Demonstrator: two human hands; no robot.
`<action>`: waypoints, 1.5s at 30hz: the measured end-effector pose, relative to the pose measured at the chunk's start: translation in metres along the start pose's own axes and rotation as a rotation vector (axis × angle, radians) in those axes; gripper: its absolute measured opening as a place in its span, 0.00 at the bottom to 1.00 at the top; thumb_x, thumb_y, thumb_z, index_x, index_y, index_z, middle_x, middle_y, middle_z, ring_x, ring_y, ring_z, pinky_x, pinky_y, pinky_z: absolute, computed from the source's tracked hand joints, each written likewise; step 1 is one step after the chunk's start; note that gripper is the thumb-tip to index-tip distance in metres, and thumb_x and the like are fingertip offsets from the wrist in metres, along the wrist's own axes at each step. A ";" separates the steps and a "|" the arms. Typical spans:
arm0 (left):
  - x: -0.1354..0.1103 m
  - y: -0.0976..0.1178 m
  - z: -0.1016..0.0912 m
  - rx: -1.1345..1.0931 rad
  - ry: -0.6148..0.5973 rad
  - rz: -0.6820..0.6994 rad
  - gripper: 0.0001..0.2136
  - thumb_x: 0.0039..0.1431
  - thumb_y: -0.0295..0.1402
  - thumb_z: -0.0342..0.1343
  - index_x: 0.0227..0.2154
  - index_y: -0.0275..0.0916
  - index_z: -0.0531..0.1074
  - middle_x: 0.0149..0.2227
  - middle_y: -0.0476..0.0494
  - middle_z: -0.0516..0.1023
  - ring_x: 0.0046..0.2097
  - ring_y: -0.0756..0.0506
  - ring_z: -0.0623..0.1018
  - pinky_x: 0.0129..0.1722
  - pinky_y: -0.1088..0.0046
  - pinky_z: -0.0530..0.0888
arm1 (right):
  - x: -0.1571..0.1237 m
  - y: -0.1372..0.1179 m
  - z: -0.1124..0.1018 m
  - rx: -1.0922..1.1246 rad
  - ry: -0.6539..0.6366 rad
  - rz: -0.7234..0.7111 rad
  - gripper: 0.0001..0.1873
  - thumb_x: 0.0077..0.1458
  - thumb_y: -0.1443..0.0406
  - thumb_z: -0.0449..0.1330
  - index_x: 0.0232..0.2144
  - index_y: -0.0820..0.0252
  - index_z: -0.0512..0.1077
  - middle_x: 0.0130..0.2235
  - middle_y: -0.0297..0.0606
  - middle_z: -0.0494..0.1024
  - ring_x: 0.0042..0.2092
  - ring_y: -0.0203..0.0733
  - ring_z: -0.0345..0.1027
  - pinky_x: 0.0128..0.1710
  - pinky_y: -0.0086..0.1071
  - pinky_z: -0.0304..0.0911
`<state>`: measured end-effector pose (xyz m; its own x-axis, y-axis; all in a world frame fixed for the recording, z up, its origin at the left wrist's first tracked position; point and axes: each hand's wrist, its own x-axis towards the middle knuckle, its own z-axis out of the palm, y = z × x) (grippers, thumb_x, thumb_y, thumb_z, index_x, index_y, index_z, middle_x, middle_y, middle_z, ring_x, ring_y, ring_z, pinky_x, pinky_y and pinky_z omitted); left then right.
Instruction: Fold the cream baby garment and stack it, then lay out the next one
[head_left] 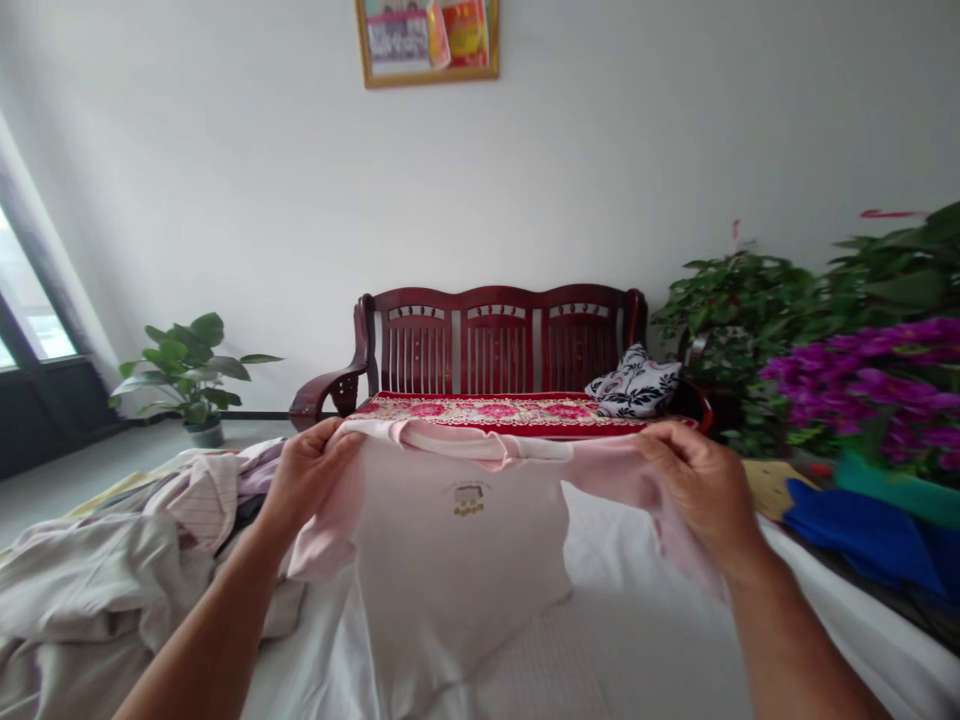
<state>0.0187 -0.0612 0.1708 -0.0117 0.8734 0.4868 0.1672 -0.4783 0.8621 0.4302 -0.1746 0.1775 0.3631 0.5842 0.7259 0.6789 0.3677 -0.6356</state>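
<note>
A white shirt with pink sleeves and a small print on its chest hangs stretched between my two hands. My left hand pinches it at the shoulder on the left, where a pink sleeve droops below. On the other side, my right hand is closed on the pink sleeve, which is pulled out sideways and hangs down past my fingers. The neckline faces up and away from me. Beneath the shirt spreads a white cloth, and the shirt's lower part hangs over it.
Rumpled clothes are heaped at the left. Blue fabric lies at the right near purple flowers. A dark red wooden bench with a patterned cushion stands behind, and a potted plant is at the far left.
</note>
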 end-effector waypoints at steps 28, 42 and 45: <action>-0.085 -0.150 0.109 0.989 -0.680 0.224 0.23 0.64 0.39 0.50 0.62 0.43 0.63 0.65 0.38 0.62 0.67 0.34 0.58 0.65 0.50 0.55 | -0.123 0.138 0.125 -0.568 -0.579 -0.170 0.23 0.59 0.59 0.53 0.55 0.59 0.70 0.58 0.46 0.71 0.61 0.52 0.61 0.61 0.45 0.55; -0.087 -0.140 0.059 0.850 -0.492 0.099 0.18 0.68 0.39 0.41 0.48 0.44 0.76 0.54 0.44 0.76 0.56 0.40 0.73 0.57 0.62 0.68 | -0.076 0.155 0.076 -0.842 -0.565 0.217 0.21 0.63 0.66 0.44 0.49 0.55 0.73 0.49 0.43 0.79 0.48 0.45 0.72 0.44 0.32 0.62; -0.064 -0.140 0.036 0.968 -0.289 0.009 0.17 0.67 0.37 0.42 0.50 0.46 0.74 0.52 0.45 0.77 0.53 0.39 0.73 0.53 0.62 0.68 | -0.059 0.179 0.050 -0.928 -0.542 0.292 0.17 0.56 0.65 0.53 0.47 0.58 0.75 0.46 0.48 0.79 0.46 0.52 0.73 0.39 0.36 0.62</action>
<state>0.0313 -0.0468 0.0137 0.2109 0.9204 0.3293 0.8958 -0.3168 0.3117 0.4982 -0.1071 0.0073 0.4135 0.8820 0.2259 0.9091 -0.3864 -0.1557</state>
